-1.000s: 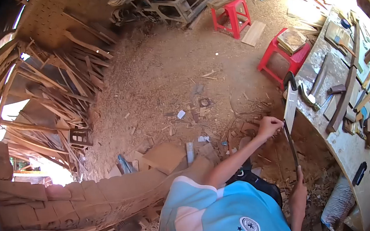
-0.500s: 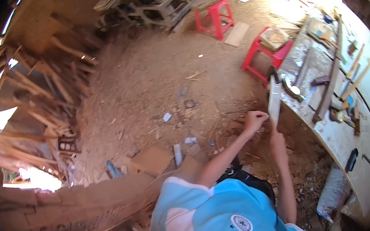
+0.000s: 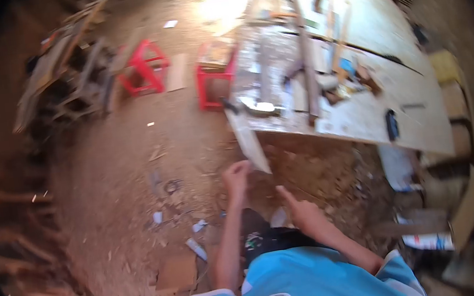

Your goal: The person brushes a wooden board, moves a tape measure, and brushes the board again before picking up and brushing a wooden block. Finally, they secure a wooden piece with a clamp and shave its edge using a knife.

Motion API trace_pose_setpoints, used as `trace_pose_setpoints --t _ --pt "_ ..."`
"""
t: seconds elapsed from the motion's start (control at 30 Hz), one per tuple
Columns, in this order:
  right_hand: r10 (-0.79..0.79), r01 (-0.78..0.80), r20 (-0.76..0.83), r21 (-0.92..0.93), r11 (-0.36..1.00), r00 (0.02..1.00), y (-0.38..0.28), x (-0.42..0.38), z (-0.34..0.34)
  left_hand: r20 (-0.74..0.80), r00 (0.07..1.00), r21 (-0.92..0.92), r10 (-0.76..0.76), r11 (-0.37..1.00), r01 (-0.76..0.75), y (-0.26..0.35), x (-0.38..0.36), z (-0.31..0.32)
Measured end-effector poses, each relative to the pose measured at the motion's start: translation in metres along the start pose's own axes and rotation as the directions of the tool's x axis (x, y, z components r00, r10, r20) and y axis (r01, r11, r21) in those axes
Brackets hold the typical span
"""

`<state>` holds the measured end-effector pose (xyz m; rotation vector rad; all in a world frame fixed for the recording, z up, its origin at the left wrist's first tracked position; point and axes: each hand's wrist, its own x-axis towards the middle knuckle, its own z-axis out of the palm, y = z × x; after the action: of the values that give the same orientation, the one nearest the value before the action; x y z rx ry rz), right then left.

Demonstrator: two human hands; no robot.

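Note:
A long, flat, pale metal blade, resembling a handsaw's, slants down from the workbench's front corner. Its far end is dark, and its near end lies between my hands. My left hand is closed in a pinch close beside the blade's left edge; what it pinches, if anything, does not show. Below and right of the near end is my right hand, its index finger stretched toward the blade and its other fingers curled. Blur hides anything inside that curl. A small gap separates the right fingertip from the blade.
The white workbench carries a long wooden bar, several tools and a black-handled object. Two red stools stand beyond, one bearing a block. Wood scraps and shavings litter the dirt floor.
My view has turned right, bringing the workbench toward the middle. The right index finger now shows stretched out, with the hand lower and farther from the blade. The left hand stays beside the blade.

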<state>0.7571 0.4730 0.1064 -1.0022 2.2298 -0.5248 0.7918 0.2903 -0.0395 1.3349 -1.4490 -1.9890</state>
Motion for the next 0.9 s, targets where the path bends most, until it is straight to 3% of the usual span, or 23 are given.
trace_pose_setpoints --t 0.07,0.13,0.2,0.3,0.33,0.4,0.47,0.53,0.63,0.7,0.83,0.9 --pt "-0.057 0.059 -0.077 0.029 0.998 0.995 0.000 0.024 0.004 0.049 0.997 -0.101 0.060 0.993 -0.055 -0.006 0.005 -0.001" --pt "-0.010 0.020 -0.096 0.102 0.995 0.995 0.008 0.086 0.032 0.028 0.985 -0.135 0.170 0.977 -0.164 -0.005 0.003 0.003" --pt "-0.010 0.018 -0.118 0.064 0.998 0.993 -0.007 0.045 0.019 0.064 0.991 -0.150 0.121 0.983 -0.111 -0.001 -0.004 0.000" --pt "-0.166 0.178 -0.351 0.002 0.984 0.922 0.021 -0.009 0.026 0.057 0.989 -0.043 0.140 0.990 -0.137 0.003 0.008 0.000" --pt "-0.120 0.134 -0.275 0.030 0.991 0.954 0.018 0.011 0.024 0.047 0.989 0.022 0.138 0.990 -0.139 -0.002 0.003 -0.004" --pt "-0.012 0.023 -0.113 0.094 0.995 0.993 0.007 0.067 0.028 0.077 0.994 -0.079 0.078 0.994 -0.072 0.007 -0.005 0.002" --pt "0.015 -0.002 -0.119 0.102 0.995 0.993 0.003 0.037 0.032 0.089 0.995 -0.173 0.046 0.985 -0.030 0.012 -0.007 0.000" --pt "0.033 -0.028 -0.038 0.129 0.991 0.999 0.017 -0.018 0.022 0.094 0.993 -0.139 0.067 0.989 -0.053 0.002 0.001 -0.003" --pt "-0.119 0.134 -0.259 0.040 0.990 0.958 0.010 0.038 0.026 0.045 0.992 -0.081 0.115 0.991 -0.111 0.011 -0.008 -0.001" --pt "0.002 0.003 -0.124 0.035 0.999 0.992 0.001 0.019 0.030 0.055 0.996 -0.063 0.072 0.996 -0.069 0.013 -0.016 -0.002" --pt "0.142 -0.139 -0.016 0.106 0.985 0.990 0.012 -0.012 0.012 0.053 0.994 -0.088 0.100 0.992 -0.095 0.021 -0.001 0.004" --pt "0.067 -0.058 -0.103 0.087 0.995 0.992 0.010 0.012 0.031 0.055 0.994 -0.091 0.097 0.992 -0.091 0.011 -0.007 0.000"
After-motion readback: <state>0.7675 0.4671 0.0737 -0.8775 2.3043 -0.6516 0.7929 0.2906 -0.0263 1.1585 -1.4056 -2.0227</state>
